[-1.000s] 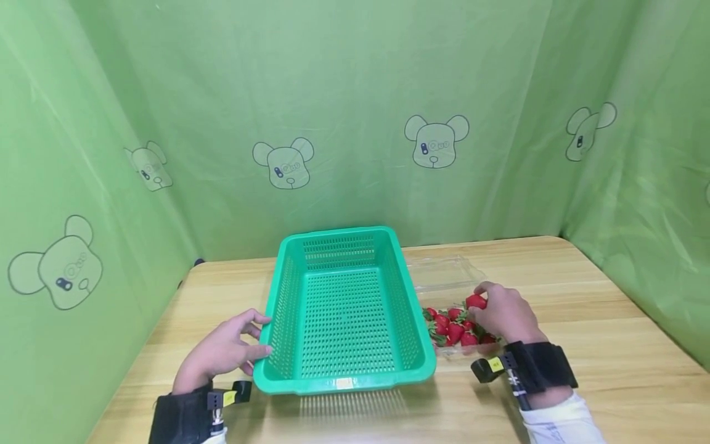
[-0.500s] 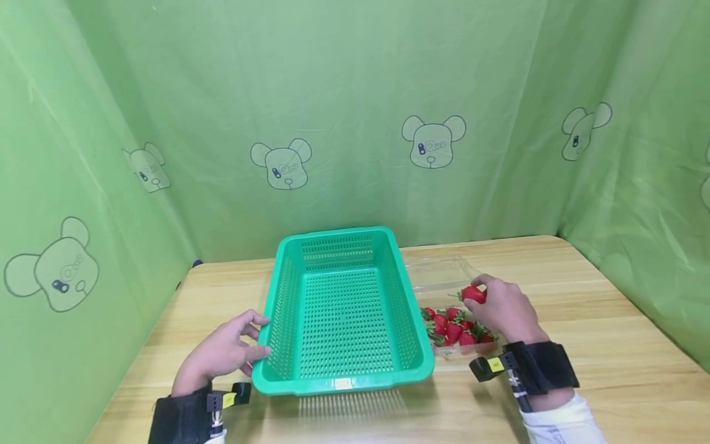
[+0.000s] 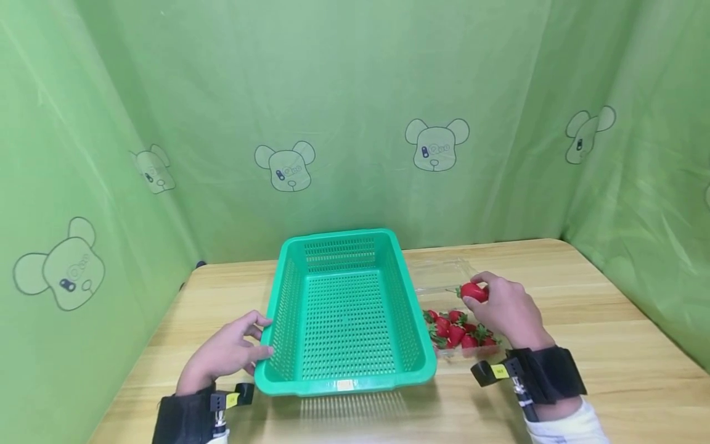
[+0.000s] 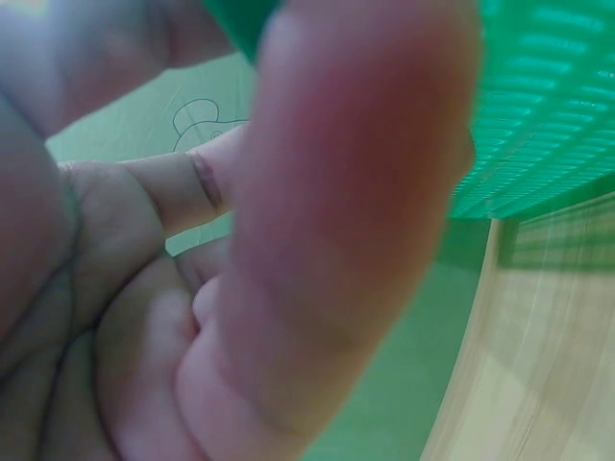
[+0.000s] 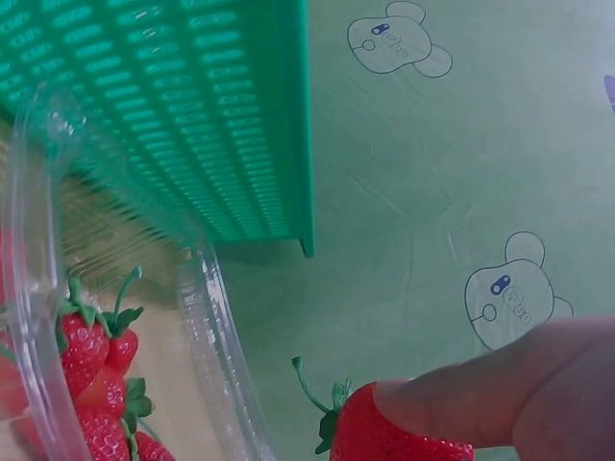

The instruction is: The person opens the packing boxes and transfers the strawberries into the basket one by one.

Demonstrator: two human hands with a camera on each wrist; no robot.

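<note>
My left hand (image 3: 230,348) grips the left rim of an empty green plastic basket (image 3: 346,383), thumb and fingers at its edge. A close, blurred finger (image 4: 336,221) fills much of the left wrist view, beside the basket's perforated wall (image 4: 548,106). My right hand (image 3: 510,311) pinches a red strawberry (image 3: 473,291) above a clear plastic box (image 3: 460,353) holding several more strawberries (image 3: 456,333). In the right wrist view, the held strawberry (image 5: 370,427) shows its green leaves and stem, pressed by a finger (image 5: 461,399).
The box's clear lid (image 3: 438,274) lies behind it, beside the basket's right wall. All this is on a wooden table (image 3: 599,345). A green curtain (image 3: 355,74) with printed bear heads surrounds the back and sides.
My right hand has lifted the strawberry up out of the box, slightly away from the others. My left hand and the basket have stayed nearly still.
</note>
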